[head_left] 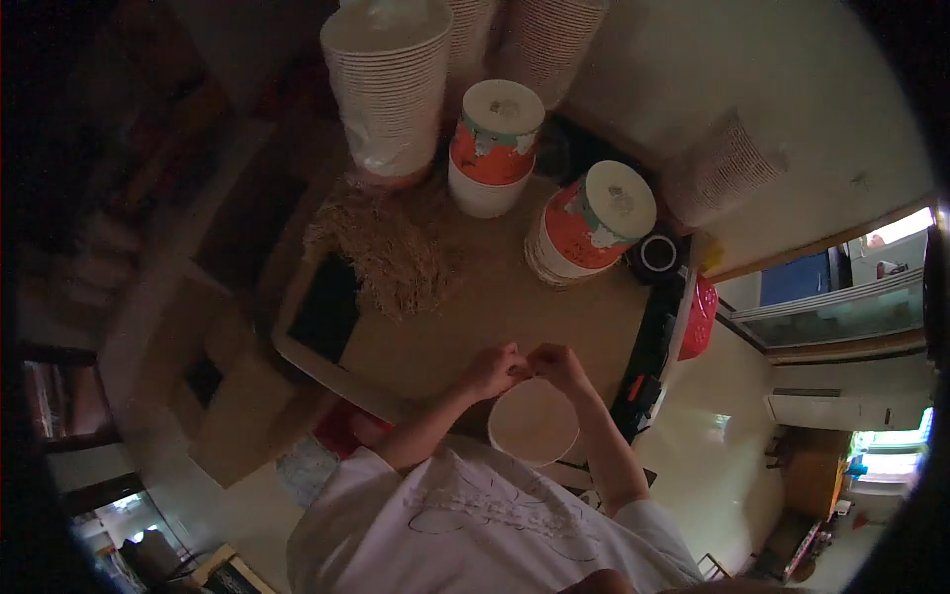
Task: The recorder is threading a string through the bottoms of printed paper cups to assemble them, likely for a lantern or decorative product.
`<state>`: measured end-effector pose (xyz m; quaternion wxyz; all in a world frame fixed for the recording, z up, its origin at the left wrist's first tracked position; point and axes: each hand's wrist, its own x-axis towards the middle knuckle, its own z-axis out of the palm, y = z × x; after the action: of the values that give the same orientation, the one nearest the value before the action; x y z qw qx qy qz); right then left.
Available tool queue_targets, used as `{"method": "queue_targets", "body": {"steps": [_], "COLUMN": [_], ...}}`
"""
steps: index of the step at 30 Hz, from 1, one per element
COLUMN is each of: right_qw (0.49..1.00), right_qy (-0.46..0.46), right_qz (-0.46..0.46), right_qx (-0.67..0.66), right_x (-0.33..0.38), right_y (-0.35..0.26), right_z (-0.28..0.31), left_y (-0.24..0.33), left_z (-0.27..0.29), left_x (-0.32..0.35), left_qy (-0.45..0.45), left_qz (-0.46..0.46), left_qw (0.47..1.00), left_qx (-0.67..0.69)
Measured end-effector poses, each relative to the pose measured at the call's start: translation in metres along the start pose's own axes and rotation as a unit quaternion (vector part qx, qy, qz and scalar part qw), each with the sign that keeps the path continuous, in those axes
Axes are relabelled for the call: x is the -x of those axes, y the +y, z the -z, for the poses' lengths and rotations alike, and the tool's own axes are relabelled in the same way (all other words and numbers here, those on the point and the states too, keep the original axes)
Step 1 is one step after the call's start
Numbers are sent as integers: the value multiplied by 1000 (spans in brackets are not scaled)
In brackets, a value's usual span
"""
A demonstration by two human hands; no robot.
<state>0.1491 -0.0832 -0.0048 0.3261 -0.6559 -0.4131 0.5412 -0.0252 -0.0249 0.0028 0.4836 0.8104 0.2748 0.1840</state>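
A white paper bucket [534, 424] rests against my front at the table's near edge, its round open mouth facing up. At its far rim my left hand [498, 372] and my right hand [560, 368] meet, fingertips pinched closed and almost touching. Whatever lies between the fingers is too small to make out. Ahead and to the left lies a tangled heap of tan strings [396, 257]. Beyond my hands, a printed orange, green and white bucket [493, 148] stands upside down on a white one. Farther right, a similar printed bucket [579, 233] tops a short stack.
Tall nested stacks of white buckets [388, 94], some in clear plastic, rise at the back. Another bucket stack [722, 168] leans by the right wall. A black tape roll [657, 254] and a red bag [699, 319] sit at the right edge of the brown-topped table [465, 317].
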Motion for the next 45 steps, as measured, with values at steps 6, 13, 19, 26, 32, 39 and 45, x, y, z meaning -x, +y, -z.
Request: {"method": "queue_targets", "body": {"steps": [6, 13, 19, 26, 32, 39, 45], "right_qw": [998, 1000, 999, 999, 999, 997, 981], "right_qy": [-31, -14, 4, 11, 19, 33, 37], "right_qz": [45, -5, -27, -22, -43, -64, -13], "right_qx": [41, 25, 28, 41, -5, -17, 192], "right_x": [-1, 0, 0, 7, 10, 8, 2], "right_y": [2, -5, -1, -13, -22, -8, -6], "right_z": [5, 5, 5, 5, 5, 22, 16], "left_y": [-8, -22, -20, -30, -25, -24, -26], "left_z": [-9, -17, -13, -23, -29, -33, -30], "left_x": [-3, -4, -5, -5, -10, -8, -8], "left_qy": [74, 47, 28, 3, -33, 1, -9], "left_qz": [37, 80, 63, 136, 219, 238, 237], "left_qw": [983, 969, 963, 950, 916, 924, 916], "left_qx": [164, 227, 261, 281, 335, 298, 323]}}
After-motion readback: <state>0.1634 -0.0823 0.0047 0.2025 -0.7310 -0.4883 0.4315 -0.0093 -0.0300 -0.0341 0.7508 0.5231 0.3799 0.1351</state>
